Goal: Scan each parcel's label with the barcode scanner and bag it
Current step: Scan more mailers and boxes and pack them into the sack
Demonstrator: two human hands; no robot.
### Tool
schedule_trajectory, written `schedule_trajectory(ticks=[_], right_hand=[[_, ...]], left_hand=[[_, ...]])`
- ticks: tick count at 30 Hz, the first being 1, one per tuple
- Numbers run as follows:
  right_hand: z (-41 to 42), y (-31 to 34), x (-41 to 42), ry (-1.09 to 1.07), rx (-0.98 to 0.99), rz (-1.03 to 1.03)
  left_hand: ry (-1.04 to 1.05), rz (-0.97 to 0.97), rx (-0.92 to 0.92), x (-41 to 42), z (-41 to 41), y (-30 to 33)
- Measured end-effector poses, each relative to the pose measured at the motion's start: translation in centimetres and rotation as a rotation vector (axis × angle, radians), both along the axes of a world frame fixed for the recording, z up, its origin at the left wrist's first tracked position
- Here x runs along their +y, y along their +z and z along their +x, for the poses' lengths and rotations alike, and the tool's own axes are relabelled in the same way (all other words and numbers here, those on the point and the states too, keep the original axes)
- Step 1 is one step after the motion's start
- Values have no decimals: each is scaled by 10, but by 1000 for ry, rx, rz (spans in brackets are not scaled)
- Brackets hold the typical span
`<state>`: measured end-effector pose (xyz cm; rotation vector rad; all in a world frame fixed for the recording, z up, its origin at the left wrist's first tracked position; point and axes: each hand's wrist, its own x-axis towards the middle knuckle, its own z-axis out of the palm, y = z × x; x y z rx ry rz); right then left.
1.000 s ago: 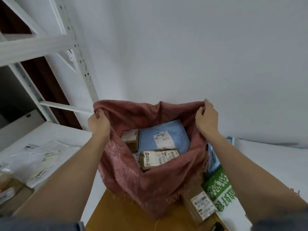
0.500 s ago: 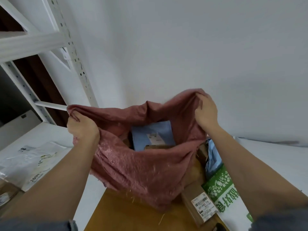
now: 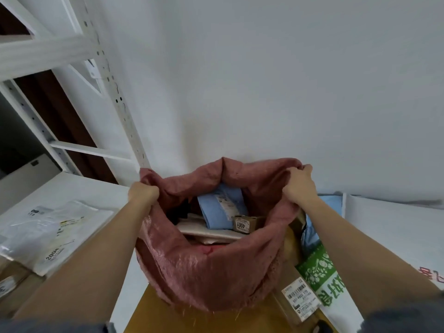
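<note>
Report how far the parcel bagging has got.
Done: a blue mailer and a small labelled box lie in the red sack. In hand: left hand and right hand grip its rim. Left: a labelled carton beside the sack. No scanner visible.

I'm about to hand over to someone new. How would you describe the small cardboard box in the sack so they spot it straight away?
Find the big pink woven sack that both hands hold open at the rim, and look down into its mouth. On the right side inside, beside the light blue mailer, lies a small brown cardboard box. It is the only one whose white label reads 4001 in large digits.
</note>
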<state>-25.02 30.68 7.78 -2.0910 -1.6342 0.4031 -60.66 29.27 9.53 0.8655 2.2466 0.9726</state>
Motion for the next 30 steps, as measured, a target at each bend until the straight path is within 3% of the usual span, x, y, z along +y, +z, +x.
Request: schedule_trajectory(ticks=[5, 7, 11, 16, 19, 21, 23, 25, 26, 28, 30], right_hand=[[5, 8, 0, -99, 14, 445], [9, 6, 0, -96, 37, 498], [10, -9, -6, -78, 9, 285], [5, -15, -12, -76, -72, -76], [1, -16, -12, -66, -123, -114], [-2, -18, -13, -52, -150, -77], [-4, -18, -14, 4, -162, -76], [-3, -17, -16, 77, -191, -184], [-2, -18, -18, 102, -222, -249], [2, -21, -24, 90, -267, -344], [13, -27, -35, 32, -279, -343]], left_hand=[[-42, 179, -661, 13, 27, 15], [-35, 232, -773, 18, 25, 12], [10, 74, -396, 16, 10, -15], [129, -49, -128, 5, -3, -36], [189, -72, 37, 4, 1, -29], [89, 4, 349, -1, 7, -22], [-191, 196, 686, -2, 9, -21], [-487, 161, 895, 3, 11, -28], [-560, 23, 929, 6, 14, -31], [-510, -283, 850, 8, 23, -37], [-400, -369, 794, 5, 34, -43]])
